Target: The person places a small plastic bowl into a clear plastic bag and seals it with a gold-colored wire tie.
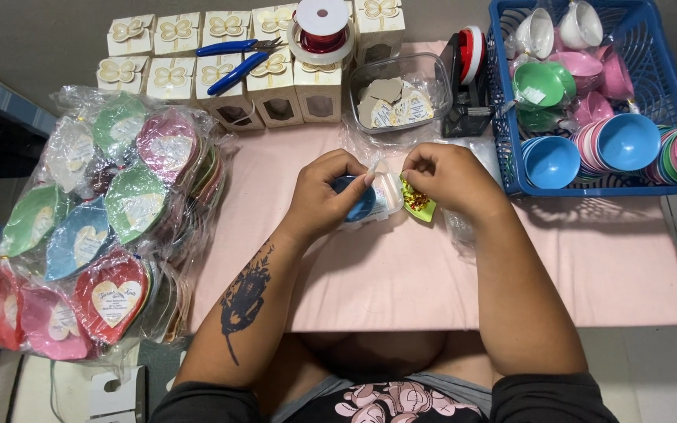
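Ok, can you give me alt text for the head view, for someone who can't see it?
Two hands, left hand and right hand, hold a small blue cup in clear wrap over a pink table. Wrapped heart-shaped saucers lie at the left, and a blue basket of cups stands at the right.

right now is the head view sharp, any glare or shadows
Head view: evenly lit and sharp on the left hand and right hand; soft glare on the wrapped heart plates; the blue basket casts a lattice shadow on the pink table; edges bow slightly.
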